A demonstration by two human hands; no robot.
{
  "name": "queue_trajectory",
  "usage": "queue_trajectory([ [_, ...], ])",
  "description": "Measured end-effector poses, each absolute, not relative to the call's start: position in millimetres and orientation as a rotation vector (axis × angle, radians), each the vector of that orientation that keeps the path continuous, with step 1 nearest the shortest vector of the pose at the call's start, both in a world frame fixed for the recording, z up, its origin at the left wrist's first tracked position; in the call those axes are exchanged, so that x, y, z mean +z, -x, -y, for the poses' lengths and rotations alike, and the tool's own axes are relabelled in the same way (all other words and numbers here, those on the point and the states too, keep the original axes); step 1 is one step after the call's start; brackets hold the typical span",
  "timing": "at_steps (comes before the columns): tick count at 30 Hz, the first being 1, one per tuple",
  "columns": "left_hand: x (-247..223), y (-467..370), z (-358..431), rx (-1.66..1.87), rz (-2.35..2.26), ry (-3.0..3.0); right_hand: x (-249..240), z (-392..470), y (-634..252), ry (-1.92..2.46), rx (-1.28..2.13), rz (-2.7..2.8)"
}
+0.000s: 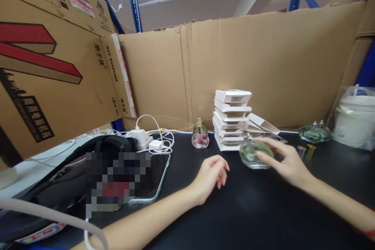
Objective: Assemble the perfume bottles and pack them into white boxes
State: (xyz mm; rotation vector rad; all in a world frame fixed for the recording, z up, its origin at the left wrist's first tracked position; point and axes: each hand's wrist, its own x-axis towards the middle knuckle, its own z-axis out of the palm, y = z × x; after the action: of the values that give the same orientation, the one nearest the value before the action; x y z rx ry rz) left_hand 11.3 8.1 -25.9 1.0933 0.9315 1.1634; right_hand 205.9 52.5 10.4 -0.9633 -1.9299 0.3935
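Note:
My right hand [288, 161] grips a round clear glass perfume bottle [251, 155] with green inside, thumb in front and fingers behind. The bottle is upright, at or just above the black table; whether it touches is unclear. My left hand [209, 175] is to its left, fingers loosely bent and slightly apart, holding nothing I can see. Behind the bottle rises a stack of white boxes [233, 119], with a flap-open white box [260, 125] leaning beside it. A pink perfume bottle [200, 139] with a gold neck stands left of the stack.
Silver cap [300, 150] and gold cap [311, 150] stand right of my right hand. More green bottles [315, 133] and a white bucket [354, 121] are at the back right. Left are a tablet [159, 175], white charger [142, 138], cables and a black bag [67, 179]. Cardboard [249, 54] walls the back.

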Motion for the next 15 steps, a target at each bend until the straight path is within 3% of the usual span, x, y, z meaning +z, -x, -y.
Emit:
queue_trajectory([
  [4,-25.7,-13.9,-6.5,1.288,-1.199,-1.179,6.3,-50.6,-203.0,0.976,0.451,2.125],
  [15,-23.1,-12.2,-5.8,1.325,-1.191,-1.058,-4.6,-58.7,-203.5,0.93,0.955,2.255],
])
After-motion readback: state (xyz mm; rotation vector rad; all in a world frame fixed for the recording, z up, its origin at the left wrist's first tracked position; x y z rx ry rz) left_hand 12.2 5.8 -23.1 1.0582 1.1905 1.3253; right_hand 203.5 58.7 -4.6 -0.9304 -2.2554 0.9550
